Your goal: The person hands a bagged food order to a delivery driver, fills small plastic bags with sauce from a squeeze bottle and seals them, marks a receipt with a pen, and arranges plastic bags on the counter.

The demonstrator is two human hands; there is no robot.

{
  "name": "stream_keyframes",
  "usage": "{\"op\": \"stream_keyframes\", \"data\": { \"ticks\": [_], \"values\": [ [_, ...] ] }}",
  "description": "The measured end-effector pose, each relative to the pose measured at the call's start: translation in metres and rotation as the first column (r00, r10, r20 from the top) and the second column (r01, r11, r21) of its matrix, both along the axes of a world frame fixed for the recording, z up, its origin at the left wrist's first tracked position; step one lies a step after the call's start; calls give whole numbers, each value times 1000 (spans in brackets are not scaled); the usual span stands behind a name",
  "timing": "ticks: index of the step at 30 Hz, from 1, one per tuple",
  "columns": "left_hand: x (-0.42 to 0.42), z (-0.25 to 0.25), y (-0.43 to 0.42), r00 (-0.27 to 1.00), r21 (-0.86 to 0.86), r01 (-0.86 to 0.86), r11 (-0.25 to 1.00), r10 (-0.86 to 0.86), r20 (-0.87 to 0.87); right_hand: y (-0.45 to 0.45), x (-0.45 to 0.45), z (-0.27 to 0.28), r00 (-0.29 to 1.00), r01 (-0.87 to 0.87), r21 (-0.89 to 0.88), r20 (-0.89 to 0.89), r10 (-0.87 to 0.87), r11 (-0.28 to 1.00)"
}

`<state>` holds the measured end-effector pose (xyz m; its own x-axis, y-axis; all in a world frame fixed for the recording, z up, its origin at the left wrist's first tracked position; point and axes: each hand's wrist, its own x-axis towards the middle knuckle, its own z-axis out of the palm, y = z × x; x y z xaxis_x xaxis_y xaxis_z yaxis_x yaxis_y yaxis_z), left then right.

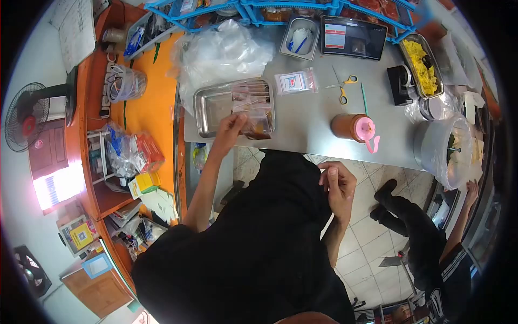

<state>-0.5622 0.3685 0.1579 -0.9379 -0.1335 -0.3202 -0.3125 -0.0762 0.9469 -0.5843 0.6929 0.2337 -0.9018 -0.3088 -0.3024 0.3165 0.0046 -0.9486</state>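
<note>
My left hand (pixel 232 127) is over the right part of a steel tray (pixel 204 129), its fingers closed on the edge of a small zip bag (pixel 259 114) with dark reddish-brown contents. Several such bags lie in an overlapping row along that side of the tray. Away from the table, my right hand (pixel 340 190) hangs beside my thigh, thumb apart from loosely bent fingers and nothing in it. To the right of the tray lies a flat clear packet (pixel 295 81) with a printed label.
Yellow-handled scissors (pixel 345 89), a green stick (pixel 364 99) and a brown jar (pixel 345 127) with a pink lid are on the metal table. Behind stand a tablet (pixel 353 38) and blue baskets (pixel 259 21). Clear plastic bags (pixel 224 51) lie behind the tray. Another person (pixel 431 243) is at right.
</note>
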Motion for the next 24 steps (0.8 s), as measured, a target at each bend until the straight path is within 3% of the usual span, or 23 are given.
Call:
{"op": "stream_keyframes", "data": {
  "ticks": [2, 3, 5, 6, 8, 9, 11, 12, 14, 17, 22, 24],
  "values": [
    [-5, -39, -21, 990, -220, -54, 974, 81, 113, -1, -6, -4, 1000, -21, 34, -18, 22, 999],
    [-7, -61, -28, 990, -214, -56, 975, 83, 117, -2, -9, -7, 1000, -25, 39, -15, 25, 999],
    [-7, -100, -39, 999, -670, -24, 742, -7, -44, -6, -18, -15, 997, -80, 86, 19, 79, 993],
    [-7, -113, -43, 999, -665, -22, 746, -11, -45, -13, -23, -17, 997, -82, 92, 6, 82, 992],
    [-6, -125, -47, 958, -920, -258, 294, -48, -284, -20, -31, -38, 993, -102, 123, -52, 109, 987],
    [-6, -127, -45, 957, -919, -260, 297, -46, -285, -23, -36, -47, 983, -131, 147, -110, 148, 980],
    [0, -122, -36, 979, -836, -197, 512, 149, -139, -34, -44, -59, 986, -123, 107, -100, 133, 987],
    [5, -125, -33, 979, -836, -196, 513, 149, -138, -39, -49, -77, 983, -146, 107, -96, 156, 984],
    [15, -143, -30, 949, -770, -170, 616, 312, 40, -55, -56, -117, 980, -165, 108, -91, 175, 980],
    [15, -128, -18, 918, -666, -156, 729, 356, 176, -101, -58, -166, 921, -208, 171, -297, 251, 963],
    [13, -149, -2, 910, -702, -244, 669, 409, 74, -158, -43, -195, 838, -283, 248, -405, 365, 926],
    [8, -142, 10, 903, -679, -303, 669, 429, 20, -167, -36, -207, 816, -147, 323, -495, 299, 935]
  ]
}}
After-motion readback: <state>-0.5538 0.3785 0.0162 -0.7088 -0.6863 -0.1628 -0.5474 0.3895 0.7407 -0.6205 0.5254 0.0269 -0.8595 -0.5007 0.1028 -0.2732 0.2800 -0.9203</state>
